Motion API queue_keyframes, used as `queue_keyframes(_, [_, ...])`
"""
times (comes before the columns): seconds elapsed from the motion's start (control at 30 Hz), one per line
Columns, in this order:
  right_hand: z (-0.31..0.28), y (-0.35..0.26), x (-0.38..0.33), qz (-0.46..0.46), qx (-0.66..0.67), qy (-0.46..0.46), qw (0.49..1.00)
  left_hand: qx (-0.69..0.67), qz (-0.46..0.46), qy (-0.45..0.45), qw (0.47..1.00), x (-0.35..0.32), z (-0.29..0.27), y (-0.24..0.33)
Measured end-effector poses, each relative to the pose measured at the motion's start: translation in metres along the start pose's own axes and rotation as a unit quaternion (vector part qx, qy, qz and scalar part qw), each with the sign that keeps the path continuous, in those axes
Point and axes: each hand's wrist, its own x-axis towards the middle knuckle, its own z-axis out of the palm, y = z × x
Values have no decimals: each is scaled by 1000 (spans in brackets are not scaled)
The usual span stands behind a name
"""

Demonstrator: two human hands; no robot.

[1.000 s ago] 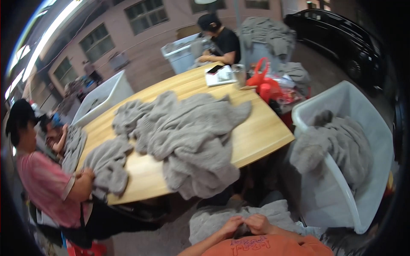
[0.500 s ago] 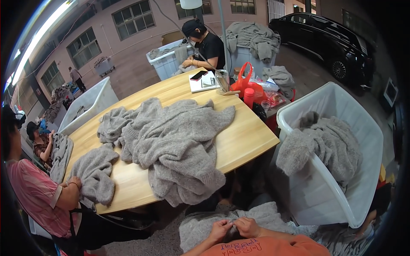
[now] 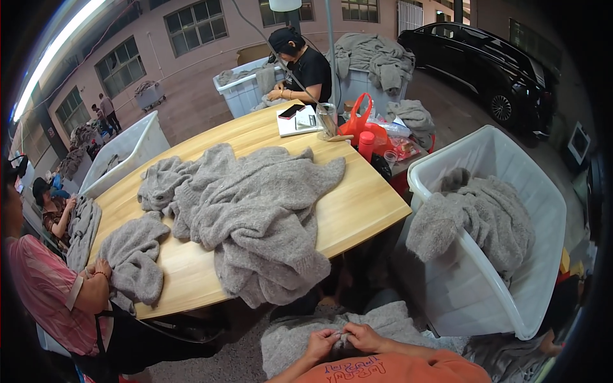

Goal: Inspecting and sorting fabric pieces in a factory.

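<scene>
At centre left, a heap of fuzzy grey knitted sweaters (image 3: 255,210) sprawls over the pale wooden desk (image 3: 357,204). At bottom centre, a soft grey knitted garment (image 3: 357,325) lies bunched in the lap; the left hand (image 3: 321,345) and right hand (image 3: 363,337) meet knuckle to knuckle, each grip pinching its upper edge. At right, a white plastic bin (image 3: 504,281) holds another sweater.

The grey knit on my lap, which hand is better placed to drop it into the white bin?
Probably the right hand: the white bin stands on that side. Both it and the left hand pinch the grey knit together.
</scene>
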Motion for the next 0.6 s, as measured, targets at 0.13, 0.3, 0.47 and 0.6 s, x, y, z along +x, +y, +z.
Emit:
queue_keyframes(0.13, [10, 7, -5, 65, 7, 15, 998, 58, 11, 43, 997, -3, 3, -2])
queue_keyframes(0.3, [16, 21, -11, 52, -55, -73, 994, 125, 31, 79, 989, -9, 3, -17])
queue_keyframes(0.47, [22, 29, -6, 94, -20, -72, 993, 178, 77, 115, 974, 3, -1, -31])
queue_keyframes(0.6, [31, 28, -3, 123, -48, -18, 991, 239, 119, 126, 956, 8, -1, -24])
